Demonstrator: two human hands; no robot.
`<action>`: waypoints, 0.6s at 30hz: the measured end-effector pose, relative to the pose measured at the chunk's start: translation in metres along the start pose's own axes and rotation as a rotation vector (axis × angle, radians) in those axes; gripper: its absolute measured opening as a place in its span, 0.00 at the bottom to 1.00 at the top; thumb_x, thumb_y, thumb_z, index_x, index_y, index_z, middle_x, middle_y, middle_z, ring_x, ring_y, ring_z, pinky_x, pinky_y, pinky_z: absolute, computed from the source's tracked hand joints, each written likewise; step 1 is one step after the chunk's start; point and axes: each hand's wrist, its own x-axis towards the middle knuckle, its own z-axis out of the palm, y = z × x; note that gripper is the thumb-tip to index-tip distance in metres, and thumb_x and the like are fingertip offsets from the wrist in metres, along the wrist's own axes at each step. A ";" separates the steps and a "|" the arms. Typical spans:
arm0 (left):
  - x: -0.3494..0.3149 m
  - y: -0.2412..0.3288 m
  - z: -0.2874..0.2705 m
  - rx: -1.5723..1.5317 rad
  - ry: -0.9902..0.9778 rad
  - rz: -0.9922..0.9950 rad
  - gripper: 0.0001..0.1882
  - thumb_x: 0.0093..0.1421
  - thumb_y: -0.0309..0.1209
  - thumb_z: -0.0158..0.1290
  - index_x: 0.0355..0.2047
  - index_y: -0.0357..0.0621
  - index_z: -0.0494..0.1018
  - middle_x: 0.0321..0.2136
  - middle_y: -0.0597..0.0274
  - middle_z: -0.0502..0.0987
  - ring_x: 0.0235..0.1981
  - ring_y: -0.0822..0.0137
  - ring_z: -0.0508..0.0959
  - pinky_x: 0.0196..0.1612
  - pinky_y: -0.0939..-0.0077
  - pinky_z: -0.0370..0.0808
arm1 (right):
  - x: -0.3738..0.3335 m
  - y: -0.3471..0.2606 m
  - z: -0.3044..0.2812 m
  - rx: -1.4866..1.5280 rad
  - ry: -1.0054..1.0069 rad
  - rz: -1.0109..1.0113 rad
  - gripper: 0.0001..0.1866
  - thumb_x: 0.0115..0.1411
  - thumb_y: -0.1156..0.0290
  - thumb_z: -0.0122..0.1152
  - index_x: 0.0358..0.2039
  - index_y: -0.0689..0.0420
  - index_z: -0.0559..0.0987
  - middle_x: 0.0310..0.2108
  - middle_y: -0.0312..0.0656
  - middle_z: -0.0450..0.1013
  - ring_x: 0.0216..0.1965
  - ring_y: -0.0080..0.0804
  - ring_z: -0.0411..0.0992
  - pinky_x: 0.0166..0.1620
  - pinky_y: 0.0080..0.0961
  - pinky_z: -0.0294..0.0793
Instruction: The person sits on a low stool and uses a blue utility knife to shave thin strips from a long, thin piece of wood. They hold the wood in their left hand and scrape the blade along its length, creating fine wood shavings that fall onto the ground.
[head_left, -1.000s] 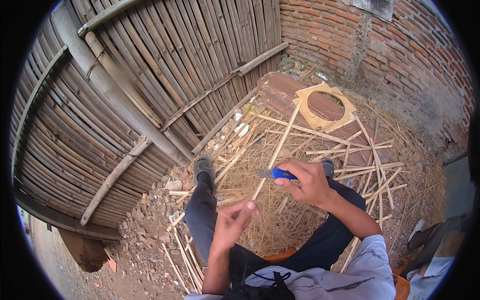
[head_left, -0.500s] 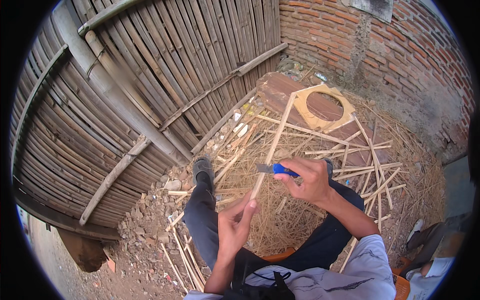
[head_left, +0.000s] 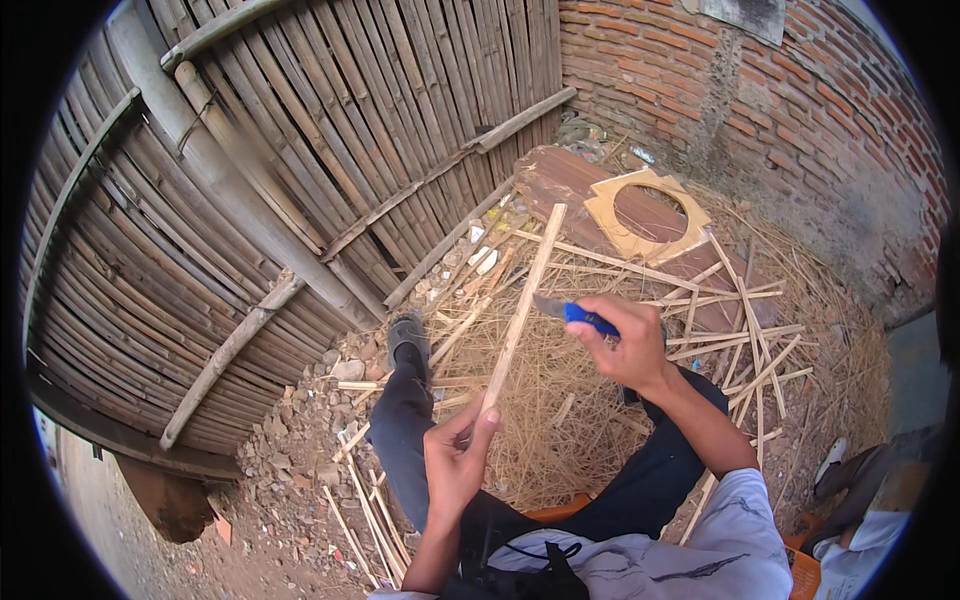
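Between finger and thumb, my left hand (head_left: 460, 452) grips the lower end of a pale bamboo strip (head_left: 525, 300), which slants up and away from me. My right hand (head_left: 628, 340) is closed round the blue handle of a utility knife (head_left: 590, 318). Its grey blade points left, just beside the strip, with a small gap seemingly between them. Both hands are above the ground between my knees, over a heap of thin shavings (head_left: 560, 440).
Cut strips (head_left: 755, 310) lie crossed on the right, and more (head_left: 375, 520) by my left leg. Ahead, a brown board (head_left: 560, 180) bears a yellowish panel with a round hole (head_left: 600, 210). A bamboo wall (head_left: 400, 130) and brick wall (head_left: 800, 110) stand around; another person's leg (head_left: 850, 480) shows at right.
The strip's far end has come nearer and left, and my left hand has shifted slightly left. My right hand has moved the knife to the right, off the strip.
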 end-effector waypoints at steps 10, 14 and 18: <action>0.010 0.005 0.021 -0.014 0.078 0.167 0.20 0.71 0.28 0.65 0.60 0.30 0.81 0.40 0.61 0.87 0.40 0.79 0.80 0.44 0.79 0.78 | -0.016 -0.023 0.023 0.011 -0.169 -0.167 0.16 0.59 0.59 0.80 0.40 0.57 0.88 0.29 0.41 0.83 0.23 0.38 0.82 0.25 0.31 0.78; 0.013 0.001 0.022 0.035 0.101 0.188 0.20 0.70 0.28 0.65 0.59 0.30 0.81 0.40 0.58 0.87 0.41 0.78 0.79 0.43 0.79 0.78 | -0.014 -0.026 0.020 0.012 -0.234 -0.108 0.16 0.59 0.58 0.79 0.40 0.57 0.88 0.29 0.41 0.84 0.24 0.40 0.82 0.26 0.30 0.78; 0.012 -0.001 0.021 0.039 0.080 0.163 0.19 0.70 0.28 0.65 0.58 0.30 0.82 0.39 0.57 0.87 0.39 0.78 0.78 0.42 0.80 0.77 | -0.013 -0.015 0.020 0.018 -0.148 -0.108 0.15 0.62 0.58 0.78 0.40 0.57 0.89 0.30 0.42 0.84 0.24 0.36 0.82 0.26 0.31 0.79</action>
